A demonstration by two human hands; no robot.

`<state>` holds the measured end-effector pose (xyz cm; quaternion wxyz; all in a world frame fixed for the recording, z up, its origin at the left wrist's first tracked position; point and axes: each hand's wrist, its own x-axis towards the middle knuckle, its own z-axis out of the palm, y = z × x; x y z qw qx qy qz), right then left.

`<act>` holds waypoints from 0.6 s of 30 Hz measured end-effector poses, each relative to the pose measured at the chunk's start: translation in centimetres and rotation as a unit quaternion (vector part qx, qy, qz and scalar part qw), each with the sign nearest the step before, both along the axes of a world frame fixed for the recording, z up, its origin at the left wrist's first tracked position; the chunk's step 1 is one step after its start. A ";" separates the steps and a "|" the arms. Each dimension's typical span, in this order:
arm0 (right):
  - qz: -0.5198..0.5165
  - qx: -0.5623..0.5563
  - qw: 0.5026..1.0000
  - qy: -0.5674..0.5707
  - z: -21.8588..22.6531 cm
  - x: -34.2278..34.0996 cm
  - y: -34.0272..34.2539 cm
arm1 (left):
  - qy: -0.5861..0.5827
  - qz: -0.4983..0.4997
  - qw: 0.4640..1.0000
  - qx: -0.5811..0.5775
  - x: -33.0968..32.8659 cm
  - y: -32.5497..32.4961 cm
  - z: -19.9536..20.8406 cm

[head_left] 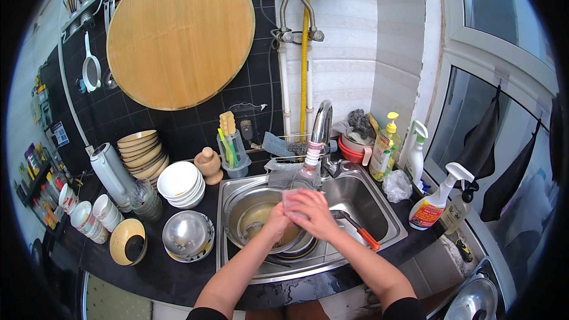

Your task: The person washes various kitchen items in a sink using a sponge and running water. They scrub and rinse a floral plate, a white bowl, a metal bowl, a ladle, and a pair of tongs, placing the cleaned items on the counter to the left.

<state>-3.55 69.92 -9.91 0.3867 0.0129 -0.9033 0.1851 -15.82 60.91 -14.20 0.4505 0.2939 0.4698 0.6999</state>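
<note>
Over the left basin of the steel sink (222,243), my two hands are pressed together. My left hand (276,224) and my right hand (314,216) close round a small pale pink thing (291,200), mostly covered by the fingers; its kind is not clear. Beneath them a wide metal bowl (237,225) holds cloudy water and a metal piece that looks like a ladle or spoon. Just behind my hands is the faucet (322,121), with a pale extension on its spout. Right of my hand, a red-handled utensil (368,239) lies across the right basin.
Left on the dark counter (178,278) stand white bowls (178,181), tan bowls (142,154), a metal bowl (184,234), a yellow bowl (127,243) and a kettle (112,172). To the right are a soap pump bottle (385,148) and spray bottles (430,207). A round wooden board (181,35) hangs behind.
</note>
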 end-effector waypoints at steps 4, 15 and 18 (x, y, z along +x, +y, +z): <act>-0.026 0.013 0.999 -0.028 0.5 -1.5 -0.4 | 0.072 0.003 0.997 0.016 -0.2 -1.9 0.5; -0.016 0.055 0.998 -0.005 -1.6 -4.3 -5.6 | 0.088 0.068 0.992 0.067 -3.1 -6.6 -0.7; -0.017 -0.036 0.999 0.012 -0.2 -6.0 -4.3 | 0.082 0.030 0.995 0.049 -3.2 -7.5 -0.4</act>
